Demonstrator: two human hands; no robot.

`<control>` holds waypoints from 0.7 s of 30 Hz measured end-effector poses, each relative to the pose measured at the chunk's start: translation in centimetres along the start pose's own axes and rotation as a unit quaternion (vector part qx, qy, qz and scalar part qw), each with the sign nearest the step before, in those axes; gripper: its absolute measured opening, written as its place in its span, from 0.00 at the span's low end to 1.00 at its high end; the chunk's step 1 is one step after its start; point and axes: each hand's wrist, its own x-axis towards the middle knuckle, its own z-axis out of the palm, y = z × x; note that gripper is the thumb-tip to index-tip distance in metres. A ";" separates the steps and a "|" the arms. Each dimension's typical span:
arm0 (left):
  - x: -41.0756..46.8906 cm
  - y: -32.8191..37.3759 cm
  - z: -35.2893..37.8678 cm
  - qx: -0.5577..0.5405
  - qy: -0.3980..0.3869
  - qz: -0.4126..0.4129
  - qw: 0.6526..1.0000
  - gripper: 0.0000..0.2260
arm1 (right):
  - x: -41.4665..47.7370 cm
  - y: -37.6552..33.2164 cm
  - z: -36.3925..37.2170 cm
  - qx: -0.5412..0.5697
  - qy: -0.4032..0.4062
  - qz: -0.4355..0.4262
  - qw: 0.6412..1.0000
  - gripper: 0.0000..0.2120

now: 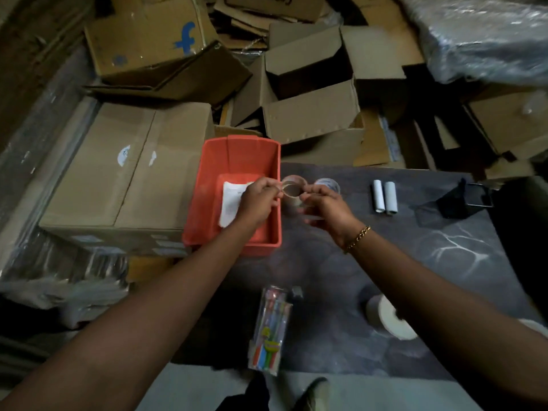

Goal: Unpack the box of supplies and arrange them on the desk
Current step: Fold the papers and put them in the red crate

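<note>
An orange plastic bin (207, 185) stands at the left edge of the dark desk (385, 262), with a white paper slip (229, 203) lying inside. Just right of the bin's rim, my left hand (258, 200) and my right hand (326, 207) both pinch a clear tape roll (292, 189) held above the desk. A second clear tape roll (327, 183) lies right behind my right hand. On the desk rest two white paper rolls (384, 197), a black holder (462, 200), a pack of coloured pens (269, 327) and a white tape roll (388, 318).
Brown cardboard boxes (127, 167) crowd the floor left of and behind the desk, some open (311, 84). Bubble wrap (489, 34) fills the top right corner. A plastic-wrapped bundle (59, 277) lies low at the left. A shoe (314, 393) shows at the bottom edge.
</note>
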 end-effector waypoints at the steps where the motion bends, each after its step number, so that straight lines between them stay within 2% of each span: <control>1: -1.2 0.0 1.5 0.013 -0.012 0.011 1.000 0.07 | -1.1 0.6 -1.5 0.001 -0.003 0.006 1.000 0.12; 6: -7.0 -1.0 7.9 0.061 -0.084 0.010 0.995 0.08 | -5.6 4.5 -9.5 -0.025 0.005 0.040 0.999 0.11; 11: -11.6 -2.9 12.3 0.100 -0.169 -0.035 0.980 0.06 | -9.8 8.1 -16.1 -0.004 0.041 0.072 0.997 0.09; 16: -13.4 -4.8 14.6 0.130 -0.180 -0.057 0.973 0.06 | -12.3 10.0 -20.5 0.004 0.074 0.076 0.994 0.09; 21: -11.4 -6.1 14.6 0.187 -0.154 -0.018 0.970 0.06 | -11.0 10.4 -20.8 -0.077 0.074 0.054 0.993 0.08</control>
